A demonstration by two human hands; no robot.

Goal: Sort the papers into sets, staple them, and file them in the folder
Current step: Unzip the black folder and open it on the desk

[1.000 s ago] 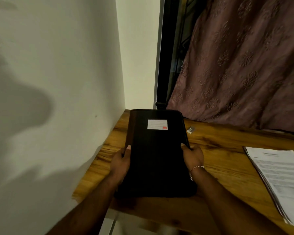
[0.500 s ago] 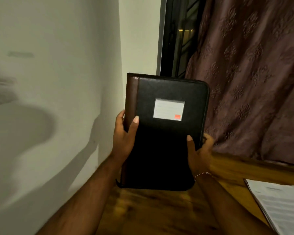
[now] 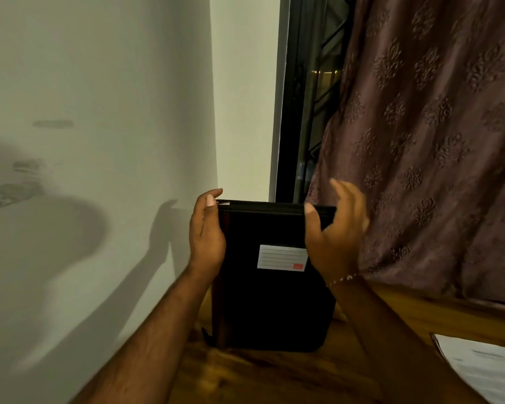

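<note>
A black zip folder [image 3: 270, 301] with a brown spine and a white label stands upright on its lower edge on the wooden table [image 3: 274, 377]. My left hand [image 3: 206, 234] grips its top left corner, thumb on the front and fingers curled over the top edge. At the top right corner is my right hand [image 3: 333, 231]. Its thumb lies against the front of the folder, and its fingers are spread and blurred beside the edge. A stack of printed papers [image 3: 484, 368] lies flat at the lower right.
A pale wall runs close along the table's left side. Behind the folder are a dark window frame [image 3: 289, 97] and a patterned brown curtain [image 3: 420, 141] hanging down to the table's far edge.
The folder was lifted off the table, held up in the air, then set down standing on its lower edge. Both hands slid from its sides up to its top corners.
</note>
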